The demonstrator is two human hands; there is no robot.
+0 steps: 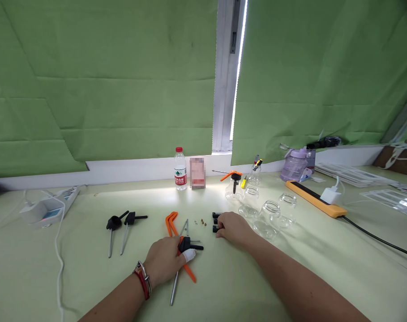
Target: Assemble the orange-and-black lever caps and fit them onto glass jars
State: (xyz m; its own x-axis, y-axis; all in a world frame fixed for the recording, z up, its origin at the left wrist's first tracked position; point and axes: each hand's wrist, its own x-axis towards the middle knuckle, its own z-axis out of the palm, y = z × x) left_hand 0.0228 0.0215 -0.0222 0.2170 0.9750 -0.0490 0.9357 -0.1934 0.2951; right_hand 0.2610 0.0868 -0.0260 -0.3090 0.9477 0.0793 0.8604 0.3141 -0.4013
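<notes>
My left hand, its thumb wrapped in white tape, is closed around a black plastic piece with a side handle and a metal rod. Beneath that hand lie orange bent handles and thin metal pins. To the right, my right hand has its fingers curled together at a small group of short black cylinders. Its fingertips touch them, partly hiding them. Tiny brass-coloured bits are on the table between the hands. Two similar black pieces with rods lie at left.
Several clear glass jars stand right of my right hand; one behind holds an orange-handled black piece. A yellow screwdriver, water bottle and purple jug are farther back. Power strips with cables lie at both sides.
</notes>
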